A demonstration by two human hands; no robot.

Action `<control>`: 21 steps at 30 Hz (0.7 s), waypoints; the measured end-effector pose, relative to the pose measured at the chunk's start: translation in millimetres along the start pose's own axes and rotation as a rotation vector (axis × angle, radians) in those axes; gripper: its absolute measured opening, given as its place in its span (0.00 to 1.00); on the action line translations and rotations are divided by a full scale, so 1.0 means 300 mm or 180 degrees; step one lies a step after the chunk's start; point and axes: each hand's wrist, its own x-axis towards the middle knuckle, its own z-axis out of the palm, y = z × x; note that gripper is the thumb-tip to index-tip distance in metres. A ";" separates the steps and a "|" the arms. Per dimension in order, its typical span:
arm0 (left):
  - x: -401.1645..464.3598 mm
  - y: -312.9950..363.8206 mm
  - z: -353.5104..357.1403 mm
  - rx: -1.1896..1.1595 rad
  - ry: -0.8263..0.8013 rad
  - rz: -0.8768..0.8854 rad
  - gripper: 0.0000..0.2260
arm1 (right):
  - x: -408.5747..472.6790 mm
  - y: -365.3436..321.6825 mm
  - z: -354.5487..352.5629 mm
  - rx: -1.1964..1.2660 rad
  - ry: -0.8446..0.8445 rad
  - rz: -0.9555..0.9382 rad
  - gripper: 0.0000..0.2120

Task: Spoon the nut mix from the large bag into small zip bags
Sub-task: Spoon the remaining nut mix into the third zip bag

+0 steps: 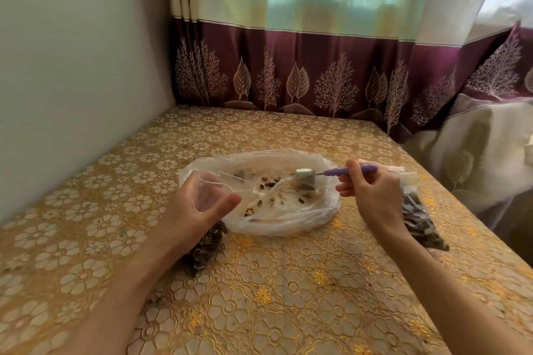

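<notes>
Meanwhile, the right hand (372, 193) gripped a purple-handled spoon (305, 174) over the large bag (288, 219), while the left hand (199, 204) pinched open a small zip bag (213, 181).

A bench under a gold floral embossed cloth (259, 282) fills the near scene. A plain pale wall (80, 52) rises on the left. At the far side hangs a cream curtain with a maroon tree-patterned border (288, 72), daylight glowing through its upper part.
</notes>
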 end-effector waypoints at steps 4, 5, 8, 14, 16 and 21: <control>0.001 -0.002 0.000 0.0093 0.0000 -0.0016 0.35 | -0.026 0.004 -0.005 -0.0137 0.0085 -0.0292 0.13; 0.002 -0.004 0.000 0.0159 -0.0004 -0.0007 0.35 | -0.032 0.008 -0.007 -0.0134 0.0107 -0.0330 0.13; 0.002 -0.009 -0.003 0.0234 -0.0039 0.0004 0.35 | -0.046 0.021 -0.013 -0.0015 0.0117 -0.0344 0.14; 0.004 -0.018 -0.005 0.0725 -0.0091 -0.0118 0.45 | -0.033 0.038 -0.016 0.0135 0.0319 -0.0012 0.16; 0.005 -0.022 -0.005 0.1014 -0.0128 -0.0156 0.47 | -0.028 0.043 -0.019 0.0090 0.0441 -0.0003 0.17; 0.006 -0.024 0.010 0.1491 -0.0134 -0.0038 0.35 | -0.021 0.060 -0.012 -0.0136 0.0505 -0.0066 0.14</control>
